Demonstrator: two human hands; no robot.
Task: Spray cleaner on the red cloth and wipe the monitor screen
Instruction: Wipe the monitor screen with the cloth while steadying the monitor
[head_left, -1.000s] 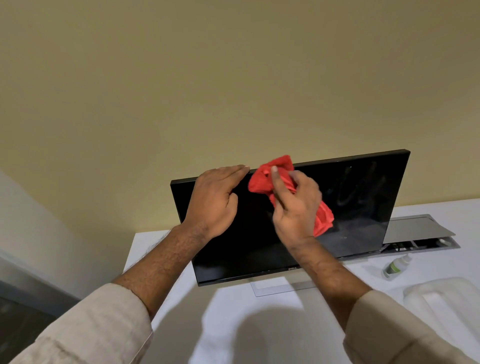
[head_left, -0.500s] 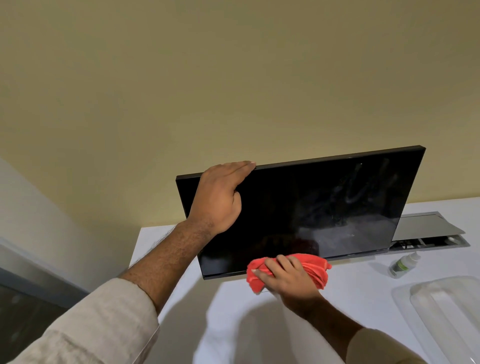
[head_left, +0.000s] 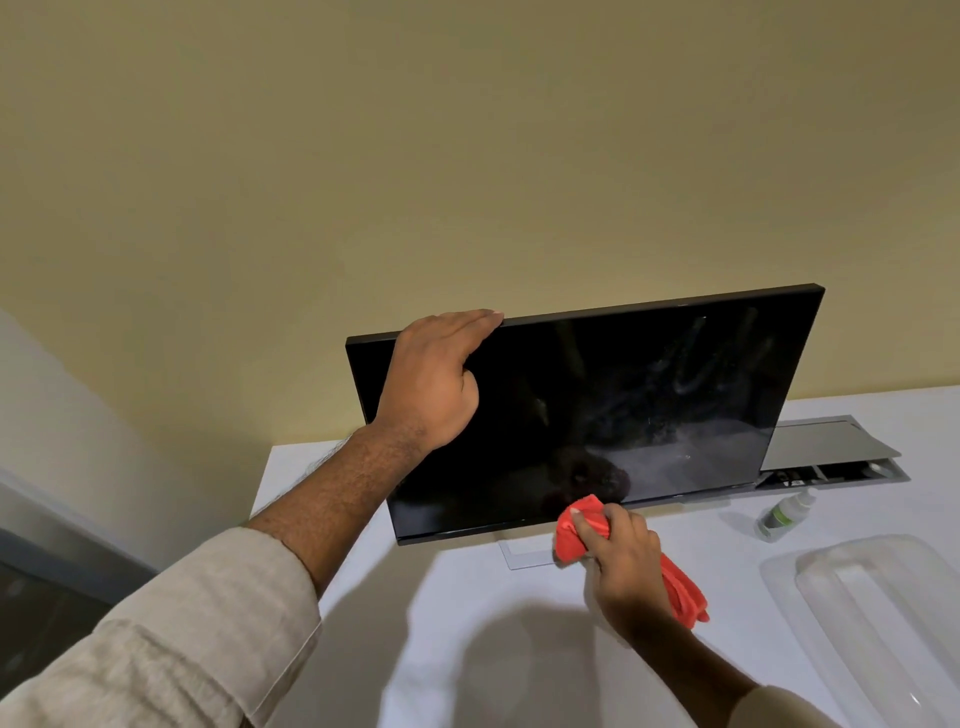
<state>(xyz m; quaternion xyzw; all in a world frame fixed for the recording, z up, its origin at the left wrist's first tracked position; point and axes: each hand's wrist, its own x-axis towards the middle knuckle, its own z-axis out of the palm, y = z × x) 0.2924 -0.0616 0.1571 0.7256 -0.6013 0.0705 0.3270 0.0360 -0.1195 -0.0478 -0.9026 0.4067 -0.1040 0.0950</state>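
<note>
- The right hand (head_left: 626, 558) is closed around the bunched red cloth (head_left: 582, 530), just below the lower edge of the Dell monitor (head_left: 649, 395). One end of the cloth sticks out above the fingers and nearly touches the lower bezel; the other end hangs out behind the wrist.
- The loose tail may drag on the white worktop (head_left: 467, 623) and pick up dust, which I think could then scratch or smear the glass on the next stroke.
- A clear plastic tray (head_left: 883, 613) lies on the worktop to the right of the monitor, nearer to the camera; a wide swing of the elbow could knock it.
- The small spray bottle (head_left: 784, 514) lies on its side just below the right lower corner of the monitor. It could roll if it is bumped.
- The left hand (head_left: 434, 382) lies flat and open over the top left edge of the monitor, with the fingers over the rim and the thumb on the glass. This thumb may leave a new mark.
- The right half of the screen shows hazy streaks. If the hand presses hard there, far from the bracing hand, the panel could tilt back or twist on its stand.
</note>
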